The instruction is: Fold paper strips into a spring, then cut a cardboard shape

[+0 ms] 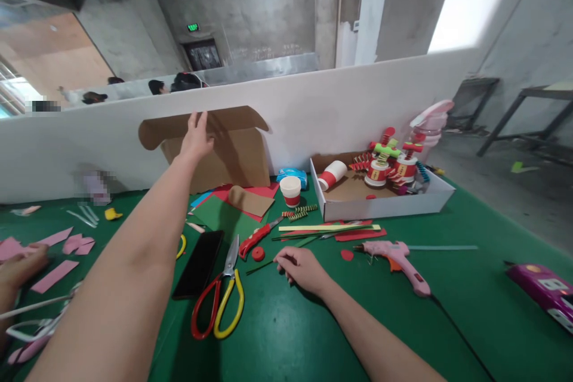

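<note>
My left hand point(197, 138) reaches up to the open cardboard box point(239, 158) standing against the white divider. Its fingers are stretched out in front of the raised flap; whether they touch it I cannot tell. My right hand point(302, 271) is low over the green table, thumb and fingers pinched on a thin dark green stem point(259, 267) that points left. Left of it lie scissors point(230, 274) with one red and one yellow handle, a red-handled knife point(256, 240) and a small red roll point(258, 253). A red and white paper cup point(290, 191) stands behind.
A white tray point(385, 210) at the back right holds cup-and-spring figures. A pink glue gun point(398, 256) with its cord lies at right, near a purple device point(546, 289). A black phone point(199, 264) lies left of the scissors. Another person's hand point(24, 265) handles pink paper.
</note>
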{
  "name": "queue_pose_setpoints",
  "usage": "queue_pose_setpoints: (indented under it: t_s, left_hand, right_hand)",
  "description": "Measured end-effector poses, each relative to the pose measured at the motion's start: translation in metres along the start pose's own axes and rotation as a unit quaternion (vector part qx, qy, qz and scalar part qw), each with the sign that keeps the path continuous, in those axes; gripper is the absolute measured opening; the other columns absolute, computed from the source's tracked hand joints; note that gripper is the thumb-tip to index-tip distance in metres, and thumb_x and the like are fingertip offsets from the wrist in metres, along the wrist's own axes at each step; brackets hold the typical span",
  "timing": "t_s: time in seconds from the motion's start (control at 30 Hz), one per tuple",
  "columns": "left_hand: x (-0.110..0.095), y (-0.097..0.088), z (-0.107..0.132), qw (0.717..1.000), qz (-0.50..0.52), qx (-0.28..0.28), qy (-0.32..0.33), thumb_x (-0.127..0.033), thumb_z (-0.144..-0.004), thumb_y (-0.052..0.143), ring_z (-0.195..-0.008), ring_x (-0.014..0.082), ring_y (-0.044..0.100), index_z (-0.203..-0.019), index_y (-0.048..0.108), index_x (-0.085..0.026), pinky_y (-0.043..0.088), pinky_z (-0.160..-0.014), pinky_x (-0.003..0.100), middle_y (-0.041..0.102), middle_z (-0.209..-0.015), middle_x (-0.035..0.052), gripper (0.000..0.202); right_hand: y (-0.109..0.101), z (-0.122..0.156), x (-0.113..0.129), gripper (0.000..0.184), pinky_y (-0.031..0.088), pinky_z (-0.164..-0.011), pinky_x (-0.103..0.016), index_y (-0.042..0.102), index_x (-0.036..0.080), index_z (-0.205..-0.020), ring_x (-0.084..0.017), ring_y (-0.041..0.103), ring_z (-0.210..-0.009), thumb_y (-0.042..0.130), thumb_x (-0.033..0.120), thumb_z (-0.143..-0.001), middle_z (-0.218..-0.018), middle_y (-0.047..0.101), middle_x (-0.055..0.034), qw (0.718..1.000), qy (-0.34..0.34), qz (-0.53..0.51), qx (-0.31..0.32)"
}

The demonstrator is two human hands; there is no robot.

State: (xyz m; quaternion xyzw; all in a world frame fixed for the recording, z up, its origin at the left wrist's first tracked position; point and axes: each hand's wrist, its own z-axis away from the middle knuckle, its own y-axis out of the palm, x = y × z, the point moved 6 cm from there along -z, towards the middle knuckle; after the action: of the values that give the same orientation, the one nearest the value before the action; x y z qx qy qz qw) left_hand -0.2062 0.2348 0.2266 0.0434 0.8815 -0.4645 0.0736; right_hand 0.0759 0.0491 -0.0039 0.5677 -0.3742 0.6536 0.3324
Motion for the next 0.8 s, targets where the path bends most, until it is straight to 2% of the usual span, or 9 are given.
queue_pose_setpoints:
  t_s: [0.07,0.13,0.2,0.27,0.37,0.43,0.5,0.67,0.8]
  left_hand:
    - [0.001,0.0,0.006,1.0,-0.008,-0.004,0.006,-0.021,-0.081,0.054,-0.137,0.0342,0.034,-0.148,0.023,-0.016,0.042,-0.104,0.043,0.016,-0.157,0.0198,0.074]
    - [-0.005,0.006,0.016,0.999,-0.024,0.007,0.022,-0.021,-0.081,0.051,-0.134,0.0312,0.04,-0.142,0.037,-0.014,0.04,-0.105,0.041,0.03,-0.152,0.0187,0.063]
    - [-0.018,0.024,0.034,0.996,-0.046,0.066,0.049,-0.02,-0.084,0.044,-0.126,0.028,0.049,-0.127,0.056,-0.015,0.04,-0.104,0.039,0.053,-0.137,0.0139,0.045]
    - [-0.038,0.051,0.062,0.983,-0.051,0.153,0.09,-0.024,-0.087,0.04,-0.117,0.0255,0.057,-0.115,0.065,-0.017,0.042,-0.101,0.035,0.063,-0.126,0.0105,0.039]
    - [-0.062,0.093,0.109,0.954,-0.061,0.274,0.101,-0.043,-0.088,0.042,-0.117,0.0266,0.058,-0.117,0.063,-0.017,0.043,-0.097,0.032,0.064,-0.126,0.011,0.045]
    - [-0.068,0.116,0.137,0.939,-0.065,0.333,0.065,-0.059,-0.085,0.042,-0.117,0.0301,0.058,-0.125,0.056,-0.014,0.045,-0.092,0.033,0.063,-0.126,0.0164,0.062]
    - [-0.066,0.132,0.157,0.926,-0.058,0.372,0.027,-0.066,-0.083,0.04,-0.116,0.0314,0.058,-0.13,0.05,-0.013,0.046,-0.089,0.033,0.061,-0.127,0.0185,0.071]
    - [-0.059,0.143,0.172,0.92,-0.084,0.383,0.019,-0.063,-0.081,0.044,-0.109,0.0331,0.061,-0.127,0.049,-0.013,0.048,-0.082,0.035,0.063,-0.121,0.0205,0.068]
    - [-0.068,0.141,0.171,0.919,-0.086,0.384,0.041,-0.051,-0.086,0.039,-0.108,0.0317,0.061,-0.121,0.055,-0.012,0.047,-0.085,0.036,0.065,-0.119,0.0206,0.054]
  right_hand:
    - [0.0,0.0,0.0,0.013,0.043,-0.044,-0.017,0.061,0.018,-0.077,-0.006,0.047,-0.045,0.053,0.026,-0.082,-0.065,0.06,0.0023,1.0,-0.002,0.0,0.0]
    - [0.0,-0.001,0.0,0.012,0.043,-0.043,-0.017,0.061,0.018,-0.077,-0.006,0.047,-0.046,0.053,0.025,-0.082,-0.065,0.059,0.0024,1.0,0.0,-0.001,0.0]
    - [0.0,-0.001,0.0,0.011,0.043,-0.043,-0.017,0.061,0.018,-0.076,-0.006,0.047,-0.046,0.053,0.024,-0.081,-0.064,0.059,0.0025,1.0,0.001,0.0,0.002]
    - [0.0,-0.001,0.001,0.011,0.042,-0.044,-0.017,0.06,0.018,-0.076,-0.006,0.047,-0.045,0.052,0.023,-0.08,-0.064,0.059,0.0027,1.0,-0.004,0.002,0.004]
    - [-0.001,-0.002,0.0,0.011,0.042,-0.044,-0.018,0.06,0.019,-0.075,-0.006,0.047,-0.044,0.053,0.025,-0.08,-0.063,0.059,0.0029,1.0,-0.016,0.003,0.004]
    - [-0.001,-0.003,-0.001,0.012,0.042,-0.044,-0.018,0.06,0.019,-0.075,-0.006,0.046,-0.043,0.054,0.028,-0.08,-0.063,0.059,0.003,1.0,-0.021,0.002,0.005]
    - [-0.001,-0.004,-0.002,0.013,0.042,-0.044,-0.019,0.06,0.019,-0.075,-0.006,0.046,-0.043,0.055,0.031,-0.079,-0.063,0.059,0.003,1.0,-0.023,0.002,0.007]
    - [-0.001,-0.004,-0.004,0.015,0.042,-0.043,-0.019,0.06,0.019,-0.075,-0.006,0.046,-0.044,0.056,0.032,-0.079,-0.063,0.06,0.0028,1.0,-0.023,0.004,0.006]
    - [0.0,-0.004,-0.003,0.015,0.041,-0.042,-0.019,0.059,0.019,-0.073,-0.007,0.046,-0.044,0.057,0.033,-0.078,-0.062,0.059,0.0032,1.0,-0.023,0.002,0.007]
